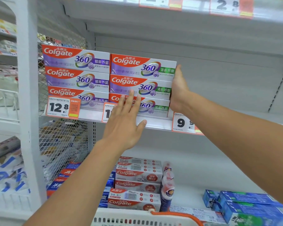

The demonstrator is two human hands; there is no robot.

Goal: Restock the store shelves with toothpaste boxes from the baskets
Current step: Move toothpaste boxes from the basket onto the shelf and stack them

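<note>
Item: green stack (141,86), three toothpaste boxes piled flat on the middle shelf (155,123), touching the purple stack (77,75) on its left.

Right hand (178,88): palm flat against the stack's right end, thumb up beside the top box; other fingers hidden behind the boxes, so grip or mere press cannot be told.

Left hand (125,121): fingers straight and spread, tips on the front of the bottom box, holding nothing.

Risks, as judged:
- Top box sliding or skewing off the pile if pushed harder from the right than the lower two (nothing but the palm squares the three ends).
- Bottom box driven too far back by the left fingertips, leaving the fronts uneven.
- Price tag (109,112) knocked from the shelf rail by the left hand, which lies across it.
- Stack nudged forward over the shelf lip when the hands come away unevenly.

Hidden or unclear:
- Depth of the stacks behind the front row: not visible.
- Middle price tag mostly covered; right tag (183,122) cut by the forearm.
- Basket (137,219) only a rim and orange handle at the bottom edge; contents out of frame.
- Lower shelf boxes (137,176) blurred, partly behind the left forearm.
- Top-shelf labels cropped and soft.
</note>
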